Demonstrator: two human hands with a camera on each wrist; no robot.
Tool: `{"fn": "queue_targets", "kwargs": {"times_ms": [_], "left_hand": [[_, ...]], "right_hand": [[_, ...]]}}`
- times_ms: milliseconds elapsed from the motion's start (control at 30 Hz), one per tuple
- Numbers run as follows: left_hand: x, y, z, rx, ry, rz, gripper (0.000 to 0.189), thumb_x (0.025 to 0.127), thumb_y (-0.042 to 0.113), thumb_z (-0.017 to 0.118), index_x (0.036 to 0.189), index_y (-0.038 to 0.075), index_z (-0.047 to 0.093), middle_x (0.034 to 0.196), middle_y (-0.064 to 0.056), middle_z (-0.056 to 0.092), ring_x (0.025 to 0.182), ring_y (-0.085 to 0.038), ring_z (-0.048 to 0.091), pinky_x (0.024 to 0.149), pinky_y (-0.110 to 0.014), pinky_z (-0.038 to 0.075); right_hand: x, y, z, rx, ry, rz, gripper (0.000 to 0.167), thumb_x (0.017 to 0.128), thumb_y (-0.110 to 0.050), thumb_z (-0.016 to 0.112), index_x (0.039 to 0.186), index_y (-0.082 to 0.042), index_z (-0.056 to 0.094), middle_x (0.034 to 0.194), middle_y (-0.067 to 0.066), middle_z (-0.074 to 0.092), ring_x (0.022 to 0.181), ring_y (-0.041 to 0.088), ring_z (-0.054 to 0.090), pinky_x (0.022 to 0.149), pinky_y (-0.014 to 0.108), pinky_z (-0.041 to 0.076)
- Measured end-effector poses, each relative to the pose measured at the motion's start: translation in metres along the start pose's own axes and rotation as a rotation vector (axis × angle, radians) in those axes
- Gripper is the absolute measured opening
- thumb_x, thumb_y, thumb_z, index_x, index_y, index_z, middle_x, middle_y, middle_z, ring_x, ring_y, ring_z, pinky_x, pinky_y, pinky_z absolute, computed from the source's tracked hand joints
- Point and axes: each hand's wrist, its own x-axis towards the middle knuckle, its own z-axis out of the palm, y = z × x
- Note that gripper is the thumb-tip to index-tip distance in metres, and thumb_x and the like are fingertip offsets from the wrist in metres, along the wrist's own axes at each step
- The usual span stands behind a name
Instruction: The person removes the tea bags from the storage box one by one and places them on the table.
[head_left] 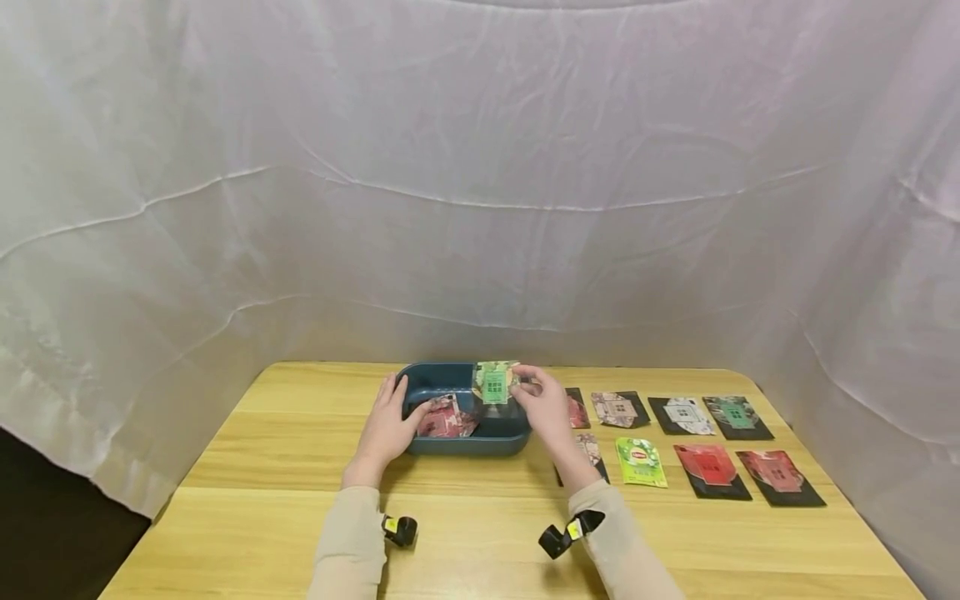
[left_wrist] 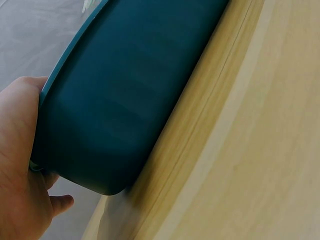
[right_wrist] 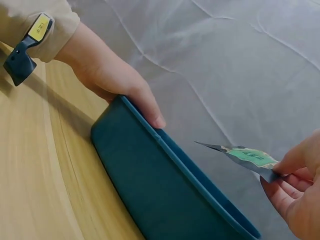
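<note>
A dark teal divided plastic box [head_left: 468,446] stands near the far edge of the wooden table. My left hand [head_left: 384,429] grips its left end, with the thumb over the rim and the fingers along the outside. Between thumb and fingers, my right hand [head_left: 546,406] pinches a tea sachet [head_left: 495,385] with a green label. This sachet hangs above the box's right part, clear of the rim in the right wrist view. Inside the larger left compartment lie pink-red sachets [head_left: 442,421]; how many cannot be told.
Right of the box, several flat sachets lie in two rows, among them a bright yellow-green sachet [head_left: 641,462], a red one [head_left: 708,468] and a dark one with a green label [head_left: 738,417]. A grey curtain [head_left: 525,250] hangs behind the table [head_left: 465,533].
</note>
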Motion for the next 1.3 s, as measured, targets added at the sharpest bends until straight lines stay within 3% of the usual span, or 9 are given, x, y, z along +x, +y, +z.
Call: {"fn": "queue_targets", "kwargs": {"times_ms": [133,200,267,500,633,700,767,1133,1300], "left_hand": [[0.001,0.000,0.001,-0.002,0.001,0.005,0.078,0.097,0.047,0.054,0.155,0.004,0.024,0.164,-0.018,0.010,0.153,-0.035,0.006,0.122,-0.055,0.016],[0.001,0.001,0.000,-0.006,0.000,0.005,0.078,0.097,0.047,0.054,0.155,0.004,0.024,0.164,-0.018,0.010,0.153,-0.036,0.006,0.122,-0.055,0.016],[0.001,0.001,0.001,-0.007,0.001,0.006,0.078,0.097,0.047,0.054,0.155,0.004,0.024,0.164,-0.018,0.010,0.152,-0.036,0.007,0.122,-0.055,0.016],[0.001,0.000,0.001,-0.007,0.003,0.004,0.078,0.098,0.046,0.054,0.155,0.004,0.023,0.164,-0.019,0.010,0.152,-0.037,0.007,0.121,-0.056,0.017],[0.001,0.000,0.001,-0.008,-0.001,0.000,0.078,0.098,0.046,0.054,0.155,0.004,0.023,0.164,-0.018,0.009,0.152,-0.036,0.006,0.121,-0.056,0.017],[0.001,-0.001,0.001,-0.009,-0.003,-0.002,0.078,0.098,0.046,0.054,0.155,0.004,0.022,0.164,-0.018,0.009,0.152,-0.036,0.006,0.121,-0.056,0.017],[0.000,-0.001,0.001,-0.008,-0.003,-0.003,0.078,0.098,0.046,0.053,0.155,0.005,0.022,0.164,-0.018,0.009,0.152,-0.036,0.006,0.121,-0.056,0.017],[0.001,-0.001,0.003,-0.002,-0.010,-0.007,0.078,0.098,0.048,0.051,0.156,0.006,0.022,0.164,-0.017,0.009,0.153,-0.036,0.005,0.121,-0.056,0.017],[0.002,-0.002,0.003,-0.003,-0.009,-0.002,0.078,0.098,0.049,0.051,0.156,0.006,0.022,0.165,-0.016,0.008,0.153,-0.035,0.005,0.121,-0.055,0.017]], "right_hand": [[-0.007,-0.001,-0.020,0.018,-0.003,0.052,0.034,0.091,-0.006,0.065,0.125,-0.012,0.064,0.129,0.015,0.063,0.090,0.018,0.065,0.069,0.027,0.054],[-0.009,0.001,-0.029,0.039,0.000,0.067,0.035,0.092,-0.005,0.063,0.126,-0.012,0.063,0.122,0.018,0.065,0.070,0.010,0.057,0.055,0.018,0.044],[-0.010,0.002,-0.039,0.038,0.010,0.064,0.037,0.092,-0.004,0.062,0.127,-0.010,0.062,0.123,0.019,0.065,0.064,0.003,0.053,0.048,0.017,0.039],[-0.020,0.003,-0.080,-0.007,0.030,0.094,0.037,0.094,-0.006,0.060,0.131,-0.010,0.058,0.131,0.014,0.060,0.074,-0.003,0.056,0.048,0.018,0.037],[-0.026,0.005,-0.103,-0.068,0.064,0.085,0.038,0.095,-0.007,0.059,0.133,-0.008,0.057,0.137,0.012,0.056,0.090,-0.007,0.057,0.067,0.010,0.047],[-0.029,0.006,-0.114,-0.091,0.075,0.073,0.040,0.095,-0.005,0.059,0.135,-0.005,0.056,0.141,0.011,0.054,0.095,-0.009,0.056,0.080,0.005,0.046],[-0.034,0.009,-0.125,-0.113,0.077,0.087,0.040,0.096,-0.006,0.057,0.137,-0.006,0.054,0.143,0.010,0.052,0.096,-0.011,0.054,0.083,0.003,0.045],[-0.056,0.027,-0.177,-0.238,0.092,0.112,0.043,0.099,-0.016,0.057,0.140,-0.004,0.049,0.143,0.011,0.046,0.095,-0.020,0.049,0.075,0.001,0.043],[-0.067,0.038,-0.199,-0.272,0.137,0.130,0.043,0.098,-0.019,0.058,0.139,-0.007,0.053,0.140,-0.001,0.050,0.091,-0.025,0.048,0.077,0.001,0.043]]}}
